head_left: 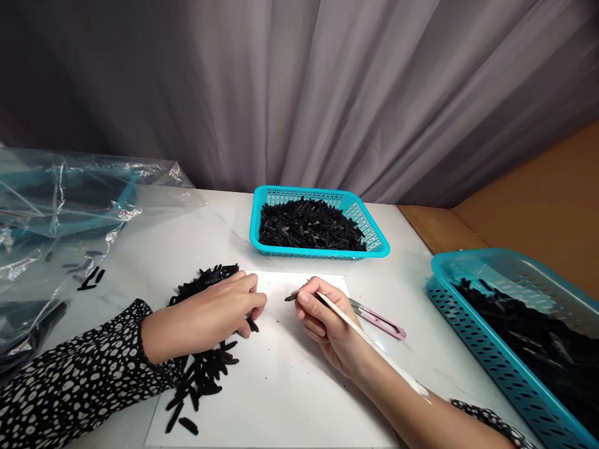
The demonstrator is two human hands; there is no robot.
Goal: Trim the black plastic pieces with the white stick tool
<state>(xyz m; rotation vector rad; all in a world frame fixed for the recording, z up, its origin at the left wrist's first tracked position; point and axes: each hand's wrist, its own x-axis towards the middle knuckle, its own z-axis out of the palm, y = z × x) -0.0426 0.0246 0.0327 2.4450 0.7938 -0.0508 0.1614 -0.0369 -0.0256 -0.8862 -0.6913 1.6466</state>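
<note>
Black pieces (201,368) heaped lower left on white sheet (290,386); left hand (206,318) pinches one, apparently. Right hand (327,324) grips white stick (365,340) beside pink snips (381,321), centre frame.

Soft, even indoor light, sharp at centre

Glare streaks the plastic bag (56,206) at upper left; faint shadows lie under the hands; wide-angle stretching and slight blur show toward the lower corners.

Both hands rest low, left hand (210,315) palm-down with fingers curled, right hand (322,324) pinching.
</note>
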